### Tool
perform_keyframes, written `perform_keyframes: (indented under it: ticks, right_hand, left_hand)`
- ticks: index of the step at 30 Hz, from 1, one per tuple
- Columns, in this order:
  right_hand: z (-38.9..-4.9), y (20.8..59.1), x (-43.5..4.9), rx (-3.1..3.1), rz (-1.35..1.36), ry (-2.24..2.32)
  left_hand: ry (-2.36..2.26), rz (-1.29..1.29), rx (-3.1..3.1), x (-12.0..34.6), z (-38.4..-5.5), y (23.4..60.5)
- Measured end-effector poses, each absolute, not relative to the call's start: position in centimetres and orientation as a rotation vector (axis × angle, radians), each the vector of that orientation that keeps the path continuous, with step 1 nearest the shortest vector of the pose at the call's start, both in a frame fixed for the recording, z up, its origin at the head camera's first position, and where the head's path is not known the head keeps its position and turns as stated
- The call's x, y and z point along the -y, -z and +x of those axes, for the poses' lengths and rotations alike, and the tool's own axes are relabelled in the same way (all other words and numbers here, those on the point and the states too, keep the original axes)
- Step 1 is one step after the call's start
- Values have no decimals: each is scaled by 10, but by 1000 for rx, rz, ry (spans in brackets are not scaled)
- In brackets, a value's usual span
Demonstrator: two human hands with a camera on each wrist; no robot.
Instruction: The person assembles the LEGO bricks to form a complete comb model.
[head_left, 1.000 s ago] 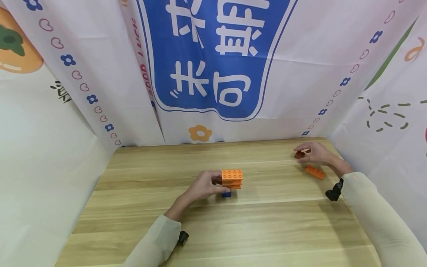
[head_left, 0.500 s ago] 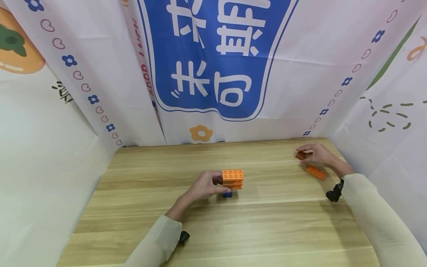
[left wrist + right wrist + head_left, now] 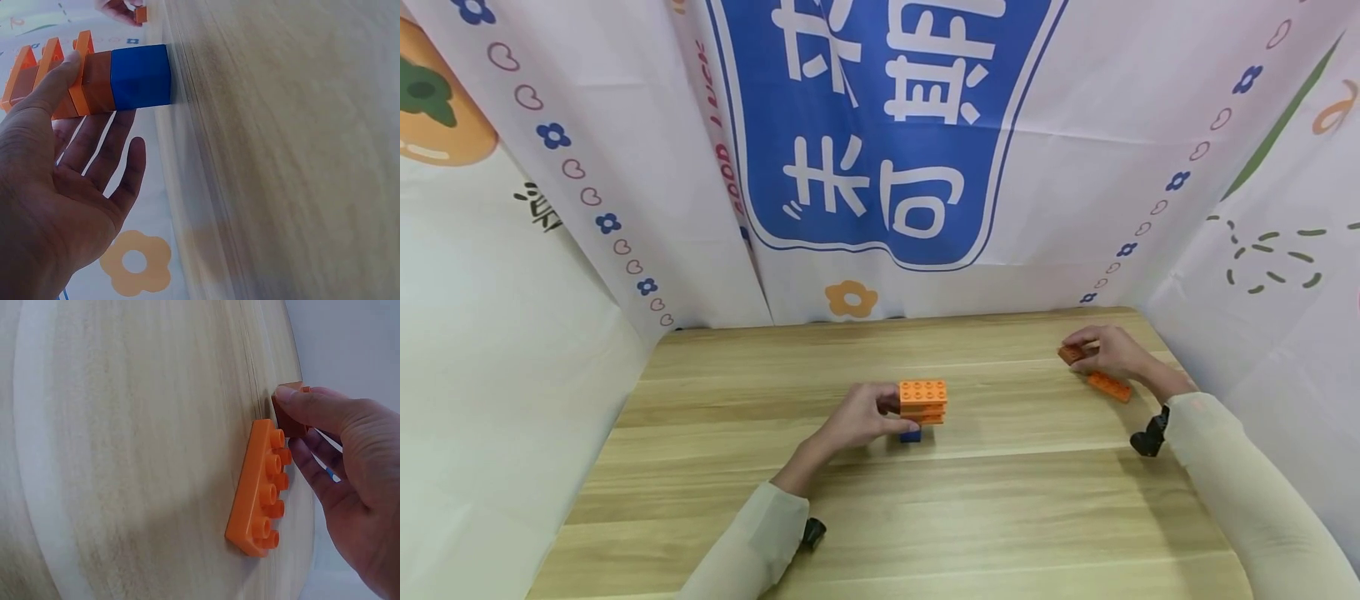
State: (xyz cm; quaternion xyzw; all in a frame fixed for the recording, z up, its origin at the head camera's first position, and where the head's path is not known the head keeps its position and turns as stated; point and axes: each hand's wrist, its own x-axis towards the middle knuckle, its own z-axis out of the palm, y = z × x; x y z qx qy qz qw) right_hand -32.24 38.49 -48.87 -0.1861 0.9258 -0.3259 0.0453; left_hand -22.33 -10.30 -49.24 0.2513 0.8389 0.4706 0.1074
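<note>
In the middle of the table, my left hand (image 3: 859, 418) grips a stack of toy building blocks (image 3: 923, 392) between thumb and fingers. The left wrist view shows a blue block (image 3: 142, 76) at its foot, with thin orange bricks and brownish-orange blocks alternating above. At the far right, my right hand (image 3: 1112, 352) pinches a small brownish-orange block (image 3: 290, 420) between thumb and fingertips. Beside that hand lies a long orange brick (image 3: 256, 490), studs showing, flat on the table. The fingers behind the stack are partly hidden.
The wooden table (image 3: 1000, 517) ends at a printed white cloth (image 3: 1060, 208) at the back, with more cloth along both sides. Black wrist devices (image 3: 1150, 432) sit at both cuffs.
My right fingers have closed in on the small block, which has turned a little in them. The left hand and the stack have stayed in place.
</note>
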Motion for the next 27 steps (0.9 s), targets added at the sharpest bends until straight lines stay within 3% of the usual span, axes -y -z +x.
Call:
perform_keyframes:
  ticks: [27]
  right_hand:
    - [-319,484,-371,-2889,-649,924]
  left_hand:
    - [-1378,744,-2476,102,-224,493]
